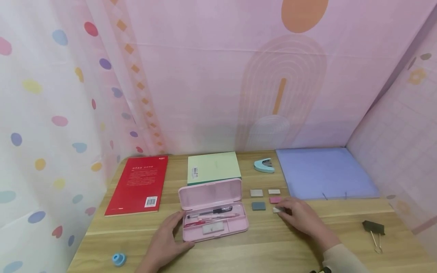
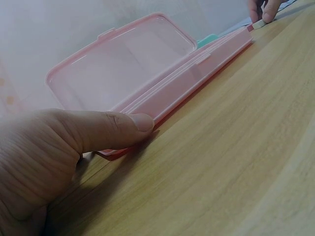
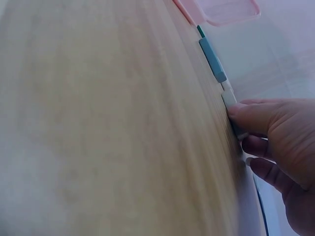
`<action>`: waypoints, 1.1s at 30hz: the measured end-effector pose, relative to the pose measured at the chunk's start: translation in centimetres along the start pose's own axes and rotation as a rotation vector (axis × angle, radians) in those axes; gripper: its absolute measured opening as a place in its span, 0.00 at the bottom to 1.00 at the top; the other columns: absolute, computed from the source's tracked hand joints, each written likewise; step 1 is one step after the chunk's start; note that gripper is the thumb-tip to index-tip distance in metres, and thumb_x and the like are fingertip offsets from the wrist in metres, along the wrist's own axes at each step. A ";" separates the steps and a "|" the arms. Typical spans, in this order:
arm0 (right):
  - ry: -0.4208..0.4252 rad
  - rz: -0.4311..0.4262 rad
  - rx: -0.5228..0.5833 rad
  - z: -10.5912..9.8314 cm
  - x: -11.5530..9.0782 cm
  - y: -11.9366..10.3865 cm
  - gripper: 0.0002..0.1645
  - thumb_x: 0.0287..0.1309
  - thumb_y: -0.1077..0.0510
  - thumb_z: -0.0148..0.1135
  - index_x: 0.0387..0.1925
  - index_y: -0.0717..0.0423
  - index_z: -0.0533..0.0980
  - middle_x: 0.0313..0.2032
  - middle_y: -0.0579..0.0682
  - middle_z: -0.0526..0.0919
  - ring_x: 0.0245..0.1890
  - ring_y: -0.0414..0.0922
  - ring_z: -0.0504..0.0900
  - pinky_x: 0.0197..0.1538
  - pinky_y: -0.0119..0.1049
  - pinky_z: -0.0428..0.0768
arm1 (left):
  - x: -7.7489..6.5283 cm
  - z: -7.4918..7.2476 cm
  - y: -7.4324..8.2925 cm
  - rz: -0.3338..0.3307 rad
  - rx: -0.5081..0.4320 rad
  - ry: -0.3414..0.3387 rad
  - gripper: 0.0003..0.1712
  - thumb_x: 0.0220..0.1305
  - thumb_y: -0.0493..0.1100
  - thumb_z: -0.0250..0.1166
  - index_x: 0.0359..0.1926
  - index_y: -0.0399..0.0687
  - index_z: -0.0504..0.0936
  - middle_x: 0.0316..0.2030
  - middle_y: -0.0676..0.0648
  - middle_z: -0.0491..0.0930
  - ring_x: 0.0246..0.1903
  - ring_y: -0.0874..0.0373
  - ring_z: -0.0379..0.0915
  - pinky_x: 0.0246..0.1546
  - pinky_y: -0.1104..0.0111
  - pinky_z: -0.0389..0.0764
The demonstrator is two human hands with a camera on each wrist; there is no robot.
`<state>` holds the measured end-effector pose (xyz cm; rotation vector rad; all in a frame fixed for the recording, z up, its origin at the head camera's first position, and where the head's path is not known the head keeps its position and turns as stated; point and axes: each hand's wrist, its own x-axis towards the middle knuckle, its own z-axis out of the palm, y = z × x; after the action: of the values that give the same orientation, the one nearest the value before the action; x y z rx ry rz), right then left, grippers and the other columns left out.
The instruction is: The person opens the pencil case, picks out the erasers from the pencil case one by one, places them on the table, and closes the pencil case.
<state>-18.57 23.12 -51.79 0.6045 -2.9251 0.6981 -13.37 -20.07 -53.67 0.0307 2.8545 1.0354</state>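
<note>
An open pink pencil case (image 1: 238, 227) lies on the table with its lid (image 1: 209, 192) tilted back. Inside are a black pen (image 1: 222, 209), a pink pen (image 1: 218, 216), a red pen (image 1: 194, 224) and a whitish eraser (image 1: 213, 228) in the front compartment. My left hand (image 1: 164, 239) holds the case's left end, thumb along the front wall. With thumb and fingers, my right hand (image 1: 304, 217) pinches a small white eraser (image 3: 229, 99) at the table surface. Close by lie a blue-grey eraser (image 1: 258, 206), a pink eraser (image 1: 275, 200) and two whitish erasers (image 1: 256, 193).
A red book (image 1: 141, 185) lies at left, and a pale green book (image 1: 213, 167) behind the case. Further right are a light blue stapler (image 1: 264, 166) and a blue-violet folder (image 1: 327, 172). A black binder clip (image 1: 373, 227) sits far right; a small blue object (image 1: 118, 259) is front left.
</note>
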 end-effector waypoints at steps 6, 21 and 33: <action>0.056 0.001 -0.007 0.1 0.3 -0.2 0.09 0.50 0.58 0.73 0.36 0.47 0.85 0.42 0.46 0.85 0.44 0.46 0.82 0.49 0.46 0.80 | 0.1 0.0 0.1 -0.002 -0.001 -0.003 0.60 0.33 0.63 0.80 0.70 0.59 0.65 0.65 0.55 0.66 0.64 0.55 0.60 0.58 0.53 0.72; 0.096 -0.013 -0.003 0.1 0.3 0.0 0.09 0.48 0.60 0.74 0.32 0.45 0.85 0.39 0.42 0.84 0.42 0.44 0.82 0.47 0.44 0.81 | -0.1 0.0 0.2 -0.007 -0.003 0.002 0.60 0.32 0.62 0.80 0.70 0.58 0.64 0.65 0.54 0.65 0.64 0.54 0.59 0.58 0.52 0.72; 0.078 -0.002 0.010 0.4 0.5 -0.2 0.08 0.49 0.59 0.74 0.34 0.46 0.85 0.41 0.46 0.85 0.44 0.47 0.82 0.50 0.46 0.80 | -0.1 -0.1 0.4 -0.016 -0.004 -0.001 0.60 0.32 0.62 0.81 0.70 0.59 0.64 0.65 0.54 0.66 0.64 0.54 0.60 0.58 0.51 0.72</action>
<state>-18.89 22.59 -51.97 0.5673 -2.8508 0.7190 -13.27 -19.86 -53.35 0.0083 2.8465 1.0381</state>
